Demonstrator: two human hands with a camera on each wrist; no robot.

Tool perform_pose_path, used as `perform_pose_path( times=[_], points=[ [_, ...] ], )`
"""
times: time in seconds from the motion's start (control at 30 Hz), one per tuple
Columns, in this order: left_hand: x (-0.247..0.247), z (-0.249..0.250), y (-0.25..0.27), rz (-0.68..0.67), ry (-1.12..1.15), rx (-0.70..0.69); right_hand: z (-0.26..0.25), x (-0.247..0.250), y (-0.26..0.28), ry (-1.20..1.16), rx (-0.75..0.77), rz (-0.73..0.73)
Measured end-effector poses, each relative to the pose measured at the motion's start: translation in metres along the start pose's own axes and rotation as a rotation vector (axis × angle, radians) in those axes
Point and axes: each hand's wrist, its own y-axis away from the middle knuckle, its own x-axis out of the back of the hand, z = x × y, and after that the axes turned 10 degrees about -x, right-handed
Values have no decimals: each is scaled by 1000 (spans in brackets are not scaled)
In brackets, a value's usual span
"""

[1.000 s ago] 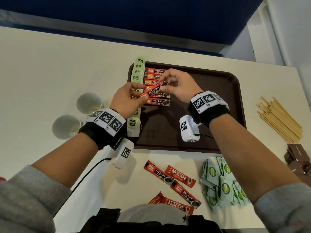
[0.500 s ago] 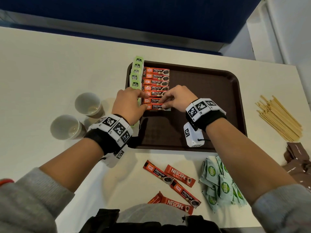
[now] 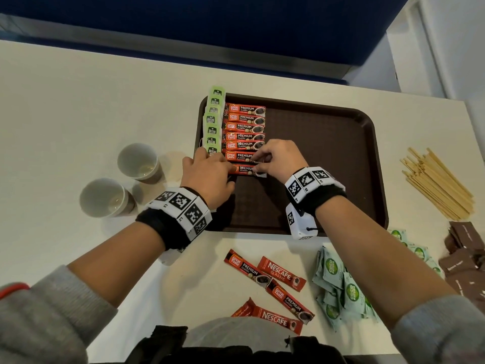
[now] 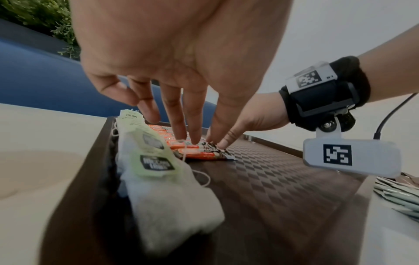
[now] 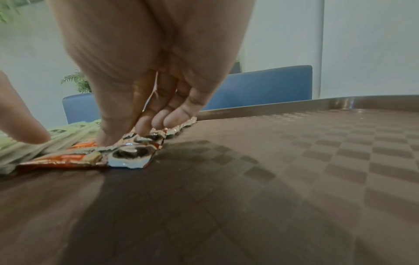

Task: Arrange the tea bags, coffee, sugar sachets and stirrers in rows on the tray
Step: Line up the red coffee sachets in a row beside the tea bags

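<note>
On the brown tray (image 3: 328,158), a column of green-tagged tea bags (image 3: 214,119) lines the left edge, with a column of red coffee sachets (image 3: 245,127) beside it. The nearest coffee sachet (image 3: 245,169) lies flat at the column's near end. My left hand (image 3: 207,172) presses straight fingertips (image 4: 195,141) on the left part of the near sachets. My right hand (image 3: 275,158) touches their right ends with thumb and fingertips (image 5: 145,130). The nearest sachet's silver end (image 5: 127,156) shows below my right thumb.
Several loose coffee sachets (image 3: 270,279) lie on the table in front of the tray. Green sugar sachets (image 3: 338,282) and brown sachets (image 3: 464,256) are piled at the right, wooden stirrers (image 3: 438,182) beyond them. Two paper cups (image 3: 137,160) (image 3: 103,197) stand left of the tray.
A second ago both hands held a coffee sachet above the column. It now lies at the column's near end, and both hands have come down onto it.
</note>
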Motion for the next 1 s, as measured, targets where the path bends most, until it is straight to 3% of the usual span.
perform_pose_path(
  times=[0.17,0.7,1.0],
  points=[
    [-4,3,1,-38,-60,-33,1,-2,2,49,31,-50],
    [-6,0,-1,-67,-90,-28,-6,-6,-2,105,55,-21],
    [-1,-1,2,42,105,8,-10,0,9,56,104,17]
  ],
)
